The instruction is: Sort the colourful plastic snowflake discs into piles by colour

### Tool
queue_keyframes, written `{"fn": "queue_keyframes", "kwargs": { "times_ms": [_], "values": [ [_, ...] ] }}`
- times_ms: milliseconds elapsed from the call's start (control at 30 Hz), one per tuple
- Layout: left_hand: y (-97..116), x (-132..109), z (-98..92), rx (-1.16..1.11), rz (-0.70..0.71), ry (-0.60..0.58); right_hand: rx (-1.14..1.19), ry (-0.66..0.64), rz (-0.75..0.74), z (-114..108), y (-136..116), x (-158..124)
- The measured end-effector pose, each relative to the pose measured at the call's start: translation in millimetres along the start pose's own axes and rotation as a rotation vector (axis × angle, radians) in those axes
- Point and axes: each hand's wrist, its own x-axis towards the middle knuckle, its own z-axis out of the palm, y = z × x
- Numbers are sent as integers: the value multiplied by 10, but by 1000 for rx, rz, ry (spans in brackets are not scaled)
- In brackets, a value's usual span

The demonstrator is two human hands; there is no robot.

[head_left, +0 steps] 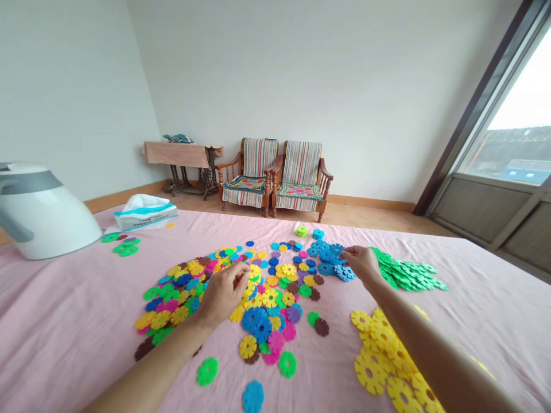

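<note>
My left hand (224, 291) is over a mixed pile of notched, flower-shaped plastic discs (270, 297) in several colours. Its fingers are curled together, and whatever they hold, if anything, is hidden. Out to the right, my right hand (362, 263) pinches at the edge of a heap of blue discs (329, 255), its fingertips against a blue disc. Just beyond that hand lies a heap of green discs (407, 272). Larger yellow discs (381, 350) are piled beneath and beside my right forearm.
A pink cloth (163, 390) covers the table. On the left stand a white-and-grey jug (55, 212) and a tissue box (146, 215), with a few green discs (126, 248) nearby. Small green (301, 231) and blue stacks (318, 234) sit near the far edge. Two wooden chairs (299, 172) stand beyond.
</note>
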Motion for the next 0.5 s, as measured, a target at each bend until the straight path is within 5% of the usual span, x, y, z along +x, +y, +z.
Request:
{"fn": "queue_keyframes", "kwargs": {
  "times_ms": [167, 367, 500],
  "values": [
    [6, -6, 24, 15, -7, 3, 23, -85, -82, 110, -141, -237],
    [-51, -14, 36, 10, -35, 61, 86, -505, -449, 337, -647, -1105],
    [-82, -3, 1, 4, -66, 142, 27, -541, -663, 465, -922, -1483]
  ]
}}
